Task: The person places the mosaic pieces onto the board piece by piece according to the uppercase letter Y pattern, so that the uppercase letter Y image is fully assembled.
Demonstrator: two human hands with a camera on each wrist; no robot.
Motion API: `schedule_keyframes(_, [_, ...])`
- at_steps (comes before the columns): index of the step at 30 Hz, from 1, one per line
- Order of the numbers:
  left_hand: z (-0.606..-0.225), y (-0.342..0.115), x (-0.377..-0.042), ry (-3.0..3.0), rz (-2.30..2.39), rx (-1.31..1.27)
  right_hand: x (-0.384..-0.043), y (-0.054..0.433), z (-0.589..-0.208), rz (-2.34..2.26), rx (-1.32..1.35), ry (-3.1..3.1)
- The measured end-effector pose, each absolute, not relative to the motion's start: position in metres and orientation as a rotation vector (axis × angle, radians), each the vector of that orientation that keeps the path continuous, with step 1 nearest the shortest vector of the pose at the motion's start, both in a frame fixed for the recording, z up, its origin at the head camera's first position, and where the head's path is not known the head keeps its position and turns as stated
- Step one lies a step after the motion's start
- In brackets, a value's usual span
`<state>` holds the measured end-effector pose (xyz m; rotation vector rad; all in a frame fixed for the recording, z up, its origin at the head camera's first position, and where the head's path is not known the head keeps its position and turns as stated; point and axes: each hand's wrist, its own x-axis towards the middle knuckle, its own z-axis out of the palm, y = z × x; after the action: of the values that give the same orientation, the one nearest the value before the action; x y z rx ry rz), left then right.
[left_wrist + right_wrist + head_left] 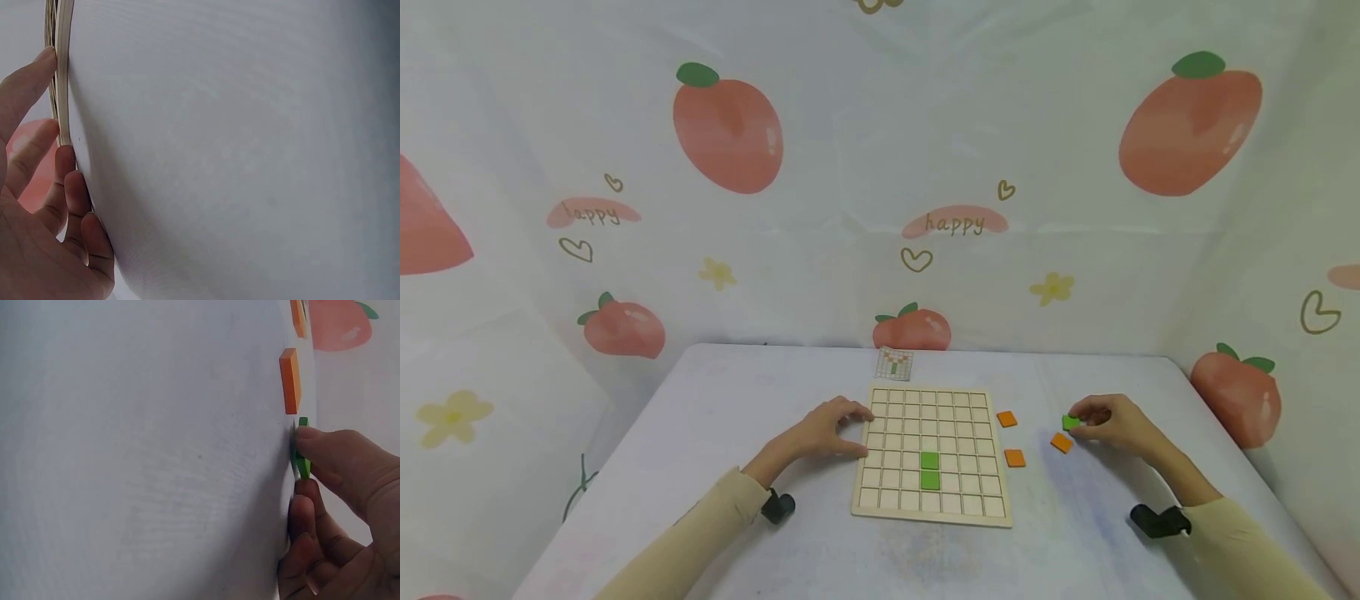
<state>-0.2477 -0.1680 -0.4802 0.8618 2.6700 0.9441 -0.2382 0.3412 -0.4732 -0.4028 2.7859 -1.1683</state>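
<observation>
My right hand (1117, 423) pinches a green square tile (1070, 422) at the right of the table. In the right wrist view the thumb lies against that green tile (304, 465), close to the tabletop. My left hand (829, 431) touches the left edge of a wooden grid board (895, 515) with its thumb and fingertips, the fingers loosely bent. Two green tiles (930, 470) lie in the board's grid, one directly above the other. Beside the held tile lies an orange tile (1061, 442).
Two more orange tiles, an upper one (1007, 419) and a lower one (1015, 458), lie just right of the board. Behind the board is a small pattern card (894, 364) with a coloured grid. A printed cloth (850, 275) hangs behind the white table (760, 367).
</observation>
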Motion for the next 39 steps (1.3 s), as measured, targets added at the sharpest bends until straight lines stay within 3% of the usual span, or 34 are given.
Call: schedule_keyframes(39, [-0.48,-0.167,-0.245,2.69,0.933,0.844,-0.234,0.258,-0.465,-1.41,-0.821,2.564])
